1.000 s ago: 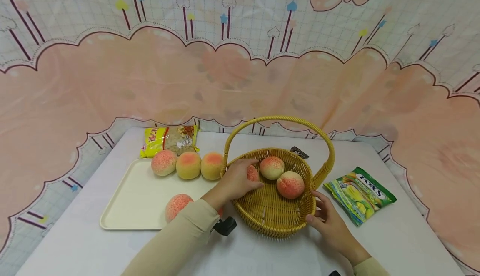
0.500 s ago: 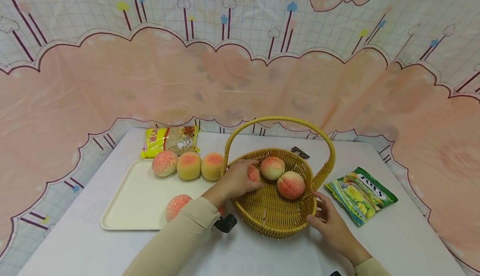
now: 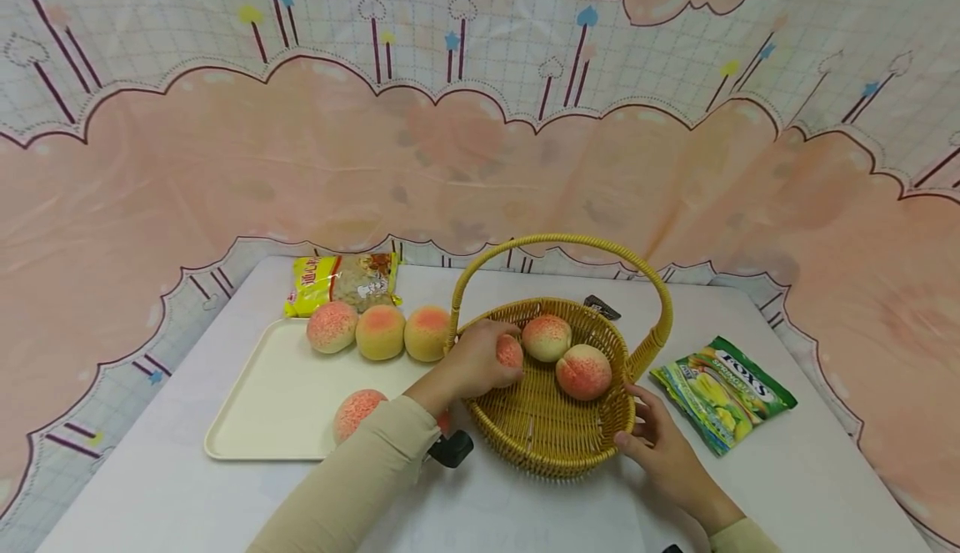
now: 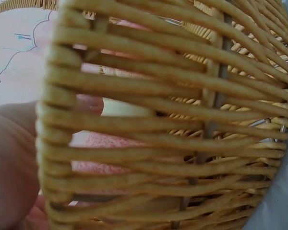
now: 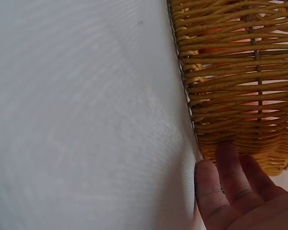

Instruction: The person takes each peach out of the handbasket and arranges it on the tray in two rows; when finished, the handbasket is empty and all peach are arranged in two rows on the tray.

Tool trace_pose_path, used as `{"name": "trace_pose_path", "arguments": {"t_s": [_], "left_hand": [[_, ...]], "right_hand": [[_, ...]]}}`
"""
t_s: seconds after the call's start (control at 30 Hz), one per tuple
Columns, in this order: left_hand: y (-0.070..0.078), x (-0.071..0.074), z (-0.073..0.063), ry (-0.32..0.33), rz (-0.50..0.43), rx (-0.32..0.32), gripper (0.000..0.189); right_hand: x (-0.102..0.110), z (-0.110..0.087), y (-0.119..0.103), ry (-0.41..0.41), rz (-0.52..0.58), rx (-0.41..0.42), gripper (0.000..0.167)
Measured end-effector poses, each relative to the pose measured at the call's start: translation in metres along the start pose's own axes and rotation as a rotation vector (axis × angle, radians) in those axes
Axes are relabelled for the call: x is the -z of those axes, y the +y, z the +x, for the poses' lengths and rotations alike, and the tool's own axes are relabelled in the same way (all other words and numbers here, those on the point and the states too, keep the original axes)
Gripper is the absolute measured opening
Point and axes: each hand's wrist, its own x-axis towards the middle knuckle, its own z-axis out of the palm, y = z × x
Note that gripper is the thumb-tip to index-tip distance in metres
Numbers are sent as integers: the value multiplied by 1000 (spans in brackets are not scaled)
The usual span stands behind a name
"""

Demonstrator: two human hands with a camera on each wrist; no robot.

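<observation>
A yellow wicker basket [image 3: 551, 444] with a tall arched handle stands mid-table. Over its left rim reaches my left hand [image 3: 476, 361], fingers and thumb round a pinkish peach [image 3: 509, 351] inside it. Two more peaches, one at the back [image 3: 547, 338] and one nearer the right side [image 3: 583, 372], lie in the basket. Through the weave in the left wrist view, parts of the left hand [image 4: 12, 163] and of a peach [image 4: 103, 141] show. My right hand [image 3: 663, 449] holds the basket's right side, thumb at the rim, its fingers [image 5: 233, 175] against the outer wall.
Left of the basket lies a cream tray [image 3: 262, 403]. Several peaches are on it, including a row at its back edge [image 3: 380, 333] and one in front [image 3: 360, 413], partly behind my sleeve. A yellow food packet [image 3: 341, 284] lies behind; a green FOX'S bag [image 3: 726, 393] sits right.
My left fingers and thumb have drawn slightly closer round the peach in the basket. The right hand and the basket have stayed in place; the view has shifted a little.
</observation>
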Motion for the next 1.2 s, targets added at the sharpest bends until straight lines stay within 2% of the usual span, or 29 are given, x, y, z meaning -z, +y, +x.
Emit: {"name": "trace_pose_path", "arguments": {"t_s": [0.27, 0.73, 0.97, 1.2], "left_hand": [[0, -2, 1, -11, 64, -4, 52], [0, 2, 1, -49, -7, 1, 52], [-1, -1, 2, -142, 88, -42, 61], [-2, -2, 1, -138, 80, -72, 56]], "right_hand": [[0, 1, 1, -2, 2, -2, 64], [0, 1, 0, 1, -11, 4, 65], [0, 1, 1, 5, -27, 5, 65], [0, 1, 2, 2, -17, -10, 66]]}}
